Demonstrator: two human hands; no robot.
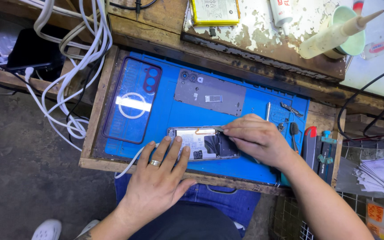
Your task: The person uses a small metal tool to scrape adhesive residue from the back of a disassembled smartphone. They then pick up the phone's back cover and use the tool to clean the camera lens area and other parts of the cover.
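Near the lower centre of the frame, my left hand (156, 171) lies flat, fingers spread, pressing the near edge of an opened phone (203, 143) against the blue mat (254, 106). Just right of it, my right hand (258, 138) is closed in a pinch on a thin metal tool whose tip touches the phone's upper edge beside a copper-coloured strip. To do this well, I judge the left hand should keep the phone from sliding while the tool works at a shallow angle with light pressure.

Further out, a grey back panel (210, 93) lies above the phone and a clear purple case (132, 102) at the mat's left. At the top of the frame rests a yellow-edged flat battery (214, 12) with a pale label, with a white tube (282, 12) to its right. A stack of printed papers (383, 175) sits at right, an orange tag (375, 212) below.
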